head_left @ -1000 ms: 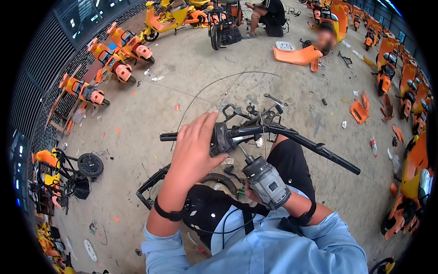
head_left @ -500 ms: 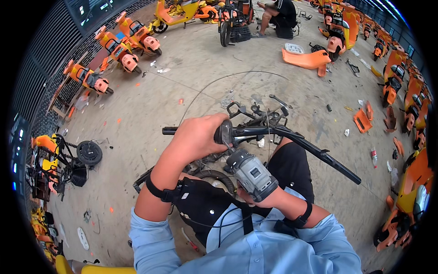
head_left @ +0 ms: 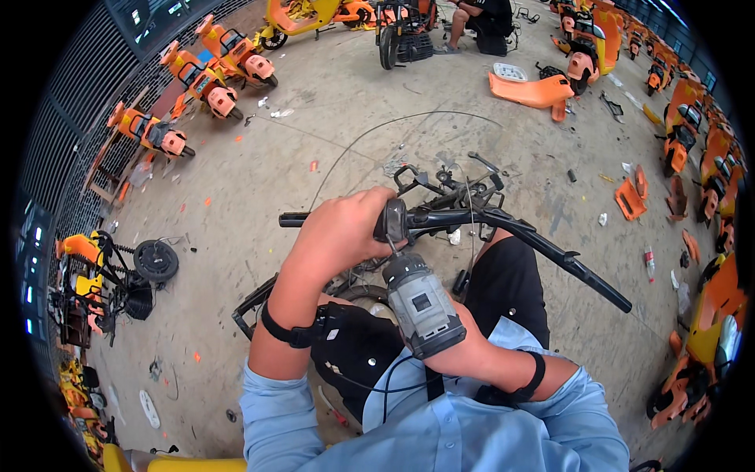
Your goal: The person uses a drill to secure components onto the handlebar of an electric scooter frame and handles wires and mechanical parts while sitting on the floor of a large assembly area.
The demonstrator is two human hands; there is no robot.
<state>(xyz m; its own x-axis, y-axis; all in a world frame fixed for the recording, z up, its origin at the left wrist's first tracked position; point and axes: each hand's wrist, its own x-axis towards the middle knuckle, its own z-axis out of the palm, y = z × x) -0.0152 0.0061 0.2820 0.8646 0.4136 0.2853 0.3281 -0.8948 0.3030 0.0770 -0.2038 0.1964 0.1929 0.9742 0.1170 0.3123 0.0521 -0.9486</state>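
A black scooter handlebar (head_left: 544, 252) runs across in front of me, over a frame with cables and brackets. My left hand (head_left: 340, 234) is closed around a dark switch or lever housing (head_left: 392, 221) on the left part of the bar. In my right hand (head_left: 462, 350) is a grey cordless drill (head_left: 425, 307), held by its grip, which is mostly hidden. The drill's bit points up at the housing and appears to meet its underside; the exact contact is too small to tell.
Beyond the bar, a long thin cable (head_left: 377, 126) arcs over the concrete floor. An orange body panel (head_left: 531, 90) lies at the back. Stripped scooter parts (head_left: 118, 275) stand at left, scooters (head_left: 708, 322) line the right. Farther off, a person (head_left: 476, 20) crouches by a scooter.
The drill and my right hand have shifted slightly, and the drill stands more upright. My left hand stays on the housing. The view has moved a little.
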